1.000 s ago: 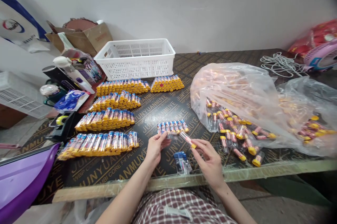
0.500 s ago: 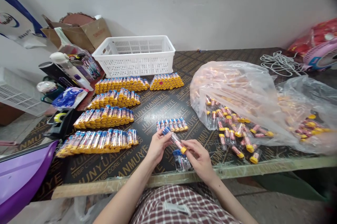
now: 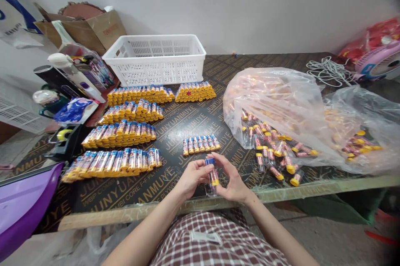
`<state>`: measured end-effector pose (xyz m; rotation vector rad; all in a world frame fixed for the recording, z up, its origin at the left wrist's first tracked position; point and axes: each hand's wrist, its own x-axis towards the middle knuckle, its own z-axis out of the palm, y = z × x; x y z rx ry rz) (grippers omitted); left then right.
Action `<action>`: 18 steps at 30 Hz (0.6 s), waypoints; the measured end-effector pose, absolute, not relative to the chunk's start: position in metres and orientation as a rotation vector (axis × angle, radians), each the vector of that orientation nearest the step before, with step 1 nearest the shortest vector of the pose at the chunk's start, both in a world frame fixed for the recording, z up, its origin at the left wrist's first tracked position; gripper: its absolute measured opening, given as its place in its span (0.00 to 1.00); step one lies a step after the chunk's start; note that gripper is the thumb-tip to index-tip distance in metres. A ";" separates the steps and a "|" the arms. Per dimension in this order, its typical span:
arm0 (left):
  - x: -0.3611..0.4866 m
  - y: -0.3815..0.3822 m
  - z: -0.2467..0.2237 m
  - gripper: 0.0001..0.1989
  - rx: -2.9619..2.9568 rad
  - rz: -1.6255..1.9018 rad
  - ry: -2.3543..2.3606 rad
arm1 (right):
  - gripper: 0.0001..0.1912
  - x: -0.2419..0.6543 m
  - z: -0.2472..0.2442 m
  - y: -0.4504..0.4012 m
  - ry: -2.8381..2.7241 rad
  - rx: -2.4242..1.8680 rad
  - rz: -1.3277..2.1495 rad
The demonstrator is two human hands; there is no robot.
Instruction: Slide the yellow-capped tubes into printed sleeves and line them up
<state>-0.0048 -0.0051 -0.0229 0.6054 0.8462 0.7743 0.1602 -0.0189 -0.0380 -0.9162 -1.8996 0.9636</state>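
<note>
Over the front of the table I hold a small clear plastic tube with a blue top and a yellow cap at the bottom, nearly upright. My left hand is closed, pinching its side between thumb and fingers. From the other side my right hand grips it, fingers at the blue end and thumb near the yellow cap. Partly hidden below lies a clear, printed item whose kind I cannot make out. Just beyond my hands is a short row of blue-and-yellow tubes.
Stacked rows of tubes lie at the left, before a white plastic basket. On the right, loose tubes spill from a large clear plastic bag. A tape dispenser, a purple bin and a pink fan stand at the sides.
The tube has turned from slanted to nearly upright and come slightly lower. My right hand has shifted its fingers up to the blue end. The view has tilted a little.
</note>
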 end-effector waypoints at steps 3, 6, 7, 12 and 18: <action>-0.004 -0.007 -0.023 0.23 0.609 0.782 0.869 | 0.44 0.159 -0.042 -0.021 -1.842 -0.904 0.975; -0.003 -0.008 -0.022 0.23 0.605 0.782 0.881 | 0.45 0.158 -0.043 -0.022 -1.802 -0.894 0.994; -0.003 -0.009 -0.022 0.23 0.604 0.782 0.880 | 0.45 0.157 -0.043 -0.022 -1.791 -0.890 1.003; -0.003 -0.009 -0.020 0.23 0.604 0.784 0.875 | 0.46 0.156 -0.042 -0.023 -1.748 -0.867 1.030; -0.003 -0.010 -0.019 0.22 0.602 0.791 0.884 | 0.47 0.155 -0.040 -0.023 -1.735 -0.850 1.026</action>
